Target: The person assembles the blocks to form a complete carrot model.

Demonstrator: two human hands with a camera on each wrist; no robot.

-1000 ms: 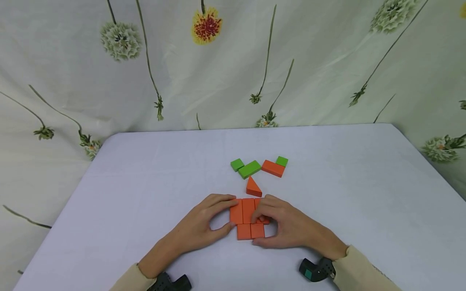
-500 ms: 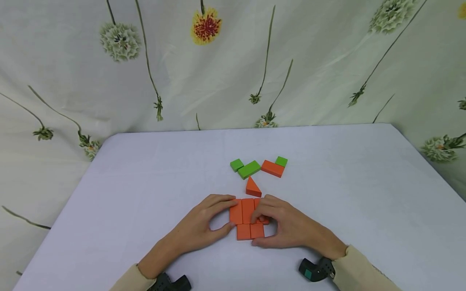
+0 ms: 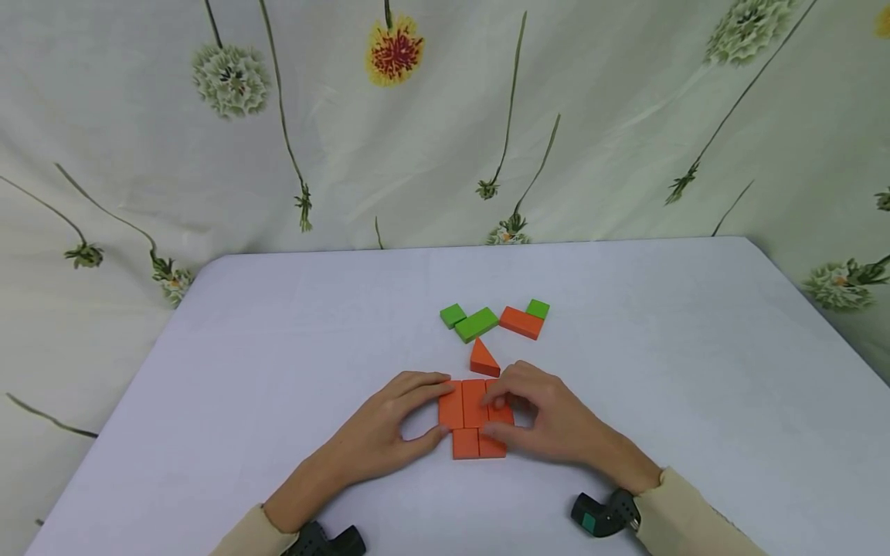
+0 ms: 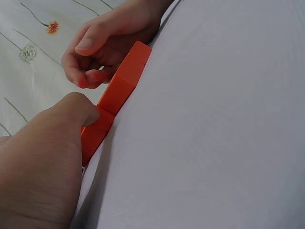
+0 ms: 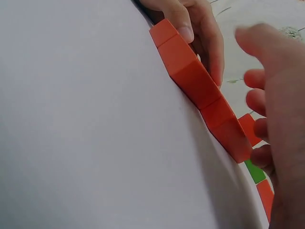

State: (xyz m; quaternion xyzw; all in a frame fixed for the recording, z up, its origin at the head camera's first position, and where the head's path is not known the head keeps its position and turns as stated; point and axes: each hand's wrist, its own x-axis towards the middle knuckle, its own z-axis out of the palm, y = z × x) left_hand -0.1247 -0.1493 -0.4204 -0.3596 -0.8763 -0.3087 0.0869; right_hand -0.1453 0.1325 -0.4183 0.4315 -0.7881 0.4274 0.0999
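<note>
Three long orange blocks point(image 3: 474, 403) lie side by side on the white table, with two orange square-faced blocks point(image 3: 465, 444) set against their near edge. At the left end, my left hand point(image 3: 385, 427) holds the leftmost long block point(image 3: 451, 409), its thumb on the near corner and fingers at the far side. My right hand point(image 3: 549, 409) hovers over the right part of the group, fingers loosely bent and holding nothing. It partly hides the rightmost long block point(image 3: 502, 415). In the right wrist view, a gap shows between the right thumb point(image 5: 259, 40) and the orange blocks point(image 5: 193, 78).
Just beyond the group lies an orange triangular block point(image 3: 484, 358). Farther back are a small green block point(image 3: 453, 315), a longer green block point(image 3: 477, 324), an orange block point(image 3: 521, 323) and another small green block point(image 3: 538, 309). A flowered cloth point(image 3: 431, 154) hangs behind the table.
My right hand has lifted off the orange blocks; its thumb has left the near edge of the front right block and moved away from me. My left hand and the blocks look unmoved.
</note>
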